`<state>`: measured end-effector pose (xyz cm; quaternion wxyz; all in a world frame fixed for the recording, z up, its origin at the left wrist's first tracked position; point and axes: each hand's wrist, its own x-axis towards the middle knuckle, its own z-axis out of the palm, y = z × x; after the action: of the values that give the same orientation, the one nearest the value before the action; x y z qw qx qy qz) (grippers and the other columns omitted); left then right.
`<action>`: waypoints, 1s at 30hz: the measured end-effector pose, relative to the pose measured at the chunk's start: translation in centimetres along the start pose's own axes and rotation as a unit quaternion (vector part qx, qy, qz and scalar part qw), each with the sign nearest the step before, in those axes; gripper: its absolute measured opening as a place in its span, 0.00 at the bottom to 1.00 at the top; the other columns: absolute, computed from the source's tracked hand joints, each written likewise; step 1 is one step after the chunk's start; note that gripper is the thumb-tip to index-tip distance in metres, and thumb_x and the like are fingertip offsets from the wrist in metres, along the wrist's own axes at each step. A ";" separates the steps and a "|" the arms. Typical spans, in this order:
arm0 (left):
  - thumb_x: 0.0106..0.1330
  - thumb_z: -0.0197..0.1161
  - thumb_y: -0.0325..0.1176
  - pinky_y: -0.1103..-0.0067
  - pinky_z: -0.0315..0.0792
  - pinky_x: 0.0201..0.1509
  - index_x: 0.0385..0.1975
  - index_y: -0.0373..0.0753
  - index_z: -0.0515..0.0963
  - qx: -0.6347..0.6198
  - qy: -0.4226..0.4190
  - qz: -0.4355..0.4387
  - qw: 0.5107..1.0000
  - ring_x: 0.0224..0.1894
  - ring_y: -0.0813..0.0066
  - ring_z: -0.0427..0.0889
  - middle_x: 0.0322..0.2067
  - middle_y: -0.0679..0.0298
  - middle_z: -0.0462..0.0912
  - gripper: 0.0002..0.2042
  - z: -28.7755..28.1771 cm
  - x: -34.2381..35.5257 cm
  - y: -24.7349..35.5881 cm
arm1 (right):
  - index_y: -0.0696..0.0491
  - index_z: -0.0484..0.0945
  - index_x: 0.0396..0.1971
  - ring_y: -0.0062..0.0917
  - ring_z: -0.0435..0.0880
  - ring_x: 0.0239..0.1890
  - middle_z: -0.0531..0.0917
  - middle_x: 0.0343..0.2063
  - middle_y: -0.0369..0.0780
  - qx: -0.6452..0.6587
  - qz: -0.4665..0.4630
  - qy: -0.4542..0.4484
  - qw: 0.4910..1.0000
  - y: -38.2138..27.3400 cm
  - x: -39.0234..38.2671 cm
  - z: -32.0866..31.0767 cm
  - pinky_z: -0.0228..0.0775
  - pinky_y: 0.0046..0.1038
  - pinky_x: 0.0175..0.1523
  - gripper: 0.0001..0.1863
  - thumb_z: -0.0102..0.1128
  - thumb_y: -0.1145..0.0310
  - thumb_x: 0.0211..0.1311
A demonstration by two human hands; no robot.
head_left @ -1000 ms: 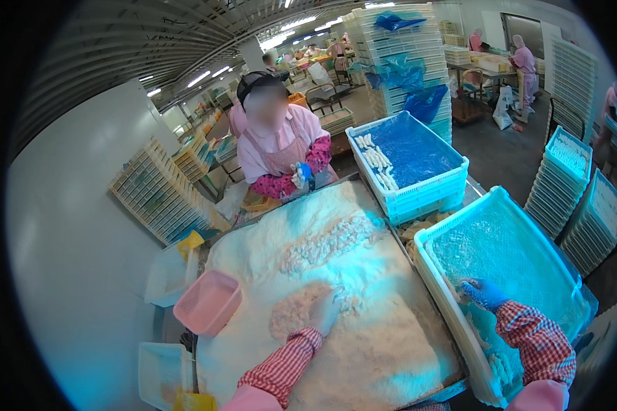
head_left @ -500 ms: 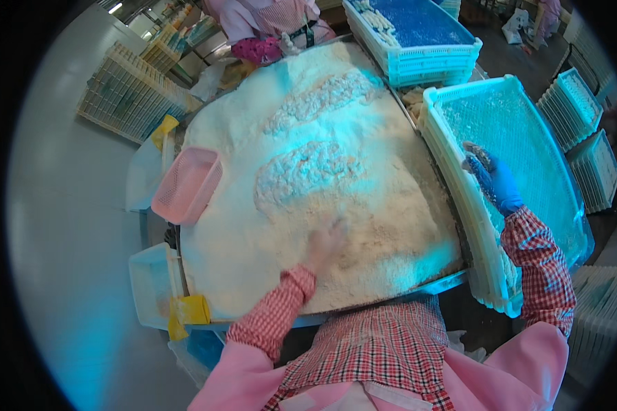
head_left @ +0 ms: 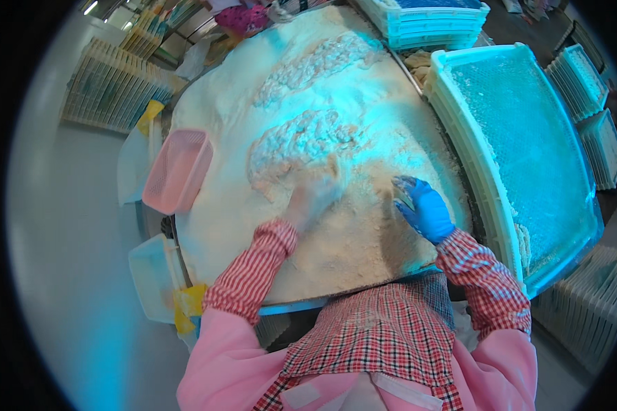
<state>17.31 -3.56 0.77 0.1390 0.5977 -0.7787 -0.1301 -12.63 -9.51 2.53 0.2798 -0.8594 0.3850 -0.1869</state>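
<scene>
1. Since the earlier frame, the right hand (head_left: 424,207) has been moved off the tray (head_left: 528,130) at the right and brought above the white powder (head_left: 343,253); the left hand (head_left: 312,197) has been advanced toward the heap of coated pieces (head_left: 288,140)
2. Right hand: a blue glove (head_left: 435,222) is worn, whitened at the fingertips; thumb and fingers are held apart – the gap is turned leftward, toward the other hand
3. Left hand: blurred, positioned at the near edge of the heap; whether anything is gripped cannot be told
4. Heap of coated pieces: located on the powder, left of centre; a second heap (head_left: 315,65) is laid farther off, toward the far edge
5. Left side: a pink basket (head_left: 178,171) is set at the powder's edge, and a white bin (head_left: 151,274) is placed nearer the person
6. Right side: a few pale strips (head_left: 522,250) are contained in the tray, along its near-left wall
7. Far edge: a co-worker's pink patterned sleeve (head_left: 242,20) is partly shown
</scene>
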 end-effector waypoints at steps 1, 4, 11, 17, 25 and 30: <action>0.60 0.58 0.28 0.70 0.74 0.43 0.35 0.37 0.79 0.058 -0.029 0.064 0.996 0.37 0.61 0.79 0.36 0.58 0.80 0.06 -0.3 -2.5 0.5 | 0.48 0.71 0.57 0.40 0.77 0.49 0.76 0.52 0.46 -0.051 -0.027 0.001 0.998 -0.4 1.0 1.0 0.72 0.37 0.51 0.26 0.63 0.63 0.56; 0.63 0.57 0.29 0.71 0.74 0.47 0.47 0.43 0.79 -0.081 0.020 -0.083 0.993 0.44 0.63 0.80 0.45 0.58 0.80 0.13 0.9 -9.6 0.0 | 0.48 0.73 0.54 0.41 0.78 0.47 0.77 0.49 0.48 -0.111 -0.065 -0.005 0.992 -0.9 3.7 4.6 0.73 0.37 0.47 0.24 0.61 0.63 0.57; 0.66 0.56 0.33 0.71 0.72 0.56 0.59 0.30 0.66 -0.035 0.087 -0.338 0.936 0.52 0.57 0.77 0.51 0.52 0.77 0.23 4.1 -10.1 4.2 | 0.50 0.74 0.53 0.41 0.79 0.40 0.79 0.44 0.46 -0.063 0.011 -0.056 0.996 -1.2 5.0 2.9 0.73 0.37 0.42 0.21 0.59 0.63 0.59; 0.67 0.54 0.35 0.73 0.70 0.59 0.57 0.32 0.68 -0.504 0.096 -0.479 0.713 0.53 0.60 0.76 0.51 0.52 0.76 0.21 -0.9 -9.5 5.9 | 0.53 0.74 0.49 0.40 0.75 0.44 0.76 0.47 0.45 -0.136 -0.077 0.080 0.984 -2.1 1.8 0.5 0.72 0.37 0.44 0.25 0.59 0.77 0.46; 0.66 0.55 0.34 0.70 0.75 0.46 0.52 0.37 0.73 -0.318 -0.076 -0.553 0.767 0.43 0.61 0.79 0.45 0.53 0.78 0.17 -3.5 -6.7 8.2 | 0.49 0.77 0.47 0.38 0.75 0.40 0.77 0.41 0.43 -0.198 -0.076 -0.033 0.977 -3.2 -2.1 5.3 0.71 0.36 0.41 0.20 0.66 0.68 0.51; 0.63 0.60 0.38 0.74 0.74 0.38 0.48 0.37 0.77 -0.161 -0.004 -0.379 0.911 0.37 0.69 0.82 0.40 0.51 0.82 0.17 2.0 -5.2 7.2 | 0.50 0.79 0.43 0.36 0.77 0.39 0.79 0.35 0.44 -0.220 -0.157 -0.037 0.962 -2.1 -3.0 6.4 0.69 0.34 0.46 0.15 0.63 0.65 0.56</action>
<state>11.37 3.32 1.27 0.1703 0.8167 -0.4631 -0.2994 -9.90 -3.86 -1.42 0.0658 -0.9556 0.2665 -0.1070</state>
